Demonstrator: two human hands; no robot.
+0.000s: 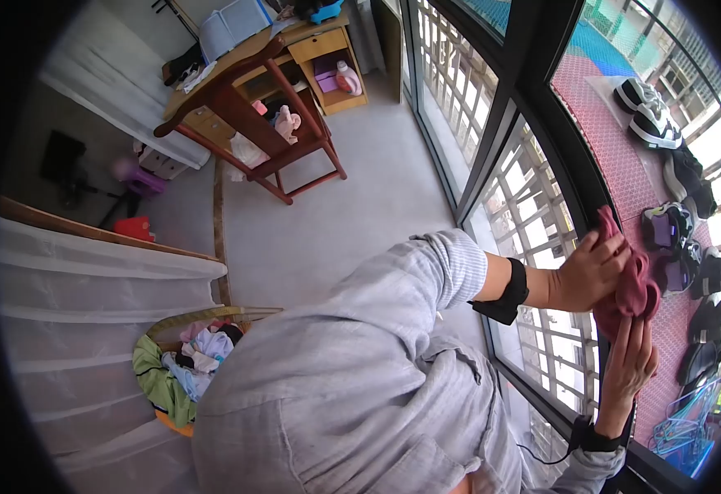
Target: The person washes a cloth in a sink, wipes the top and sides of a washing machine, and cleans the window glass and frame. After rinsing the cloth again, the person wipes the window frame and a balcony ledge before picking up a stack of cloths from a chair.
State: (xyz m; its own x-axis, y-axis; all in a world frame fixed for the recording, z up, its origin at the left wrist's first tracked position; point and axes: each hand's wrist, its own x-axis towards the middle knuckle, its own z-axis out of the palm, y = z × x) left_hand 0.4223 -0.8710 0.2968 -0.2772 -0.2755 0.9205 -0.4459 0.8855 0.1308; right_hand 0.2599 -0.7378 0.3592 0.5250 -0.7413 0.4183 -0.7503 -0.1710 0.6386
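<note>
Honestly, our left hand (595, 272)'s clutching the maroon cloth (639, 288) by the black window frame (566, 160), but our right hand (630, 362)'s just touching, grip unclear, so one loosened finger could drop it onto those purple-lined sneakers (663, 230).

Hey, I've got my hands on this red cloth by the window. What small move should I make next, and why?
Perhaps ease your hands gently apart to open out the red cloth: it looks bunched and folded, and one hand and the other hand are both at it.
</note>
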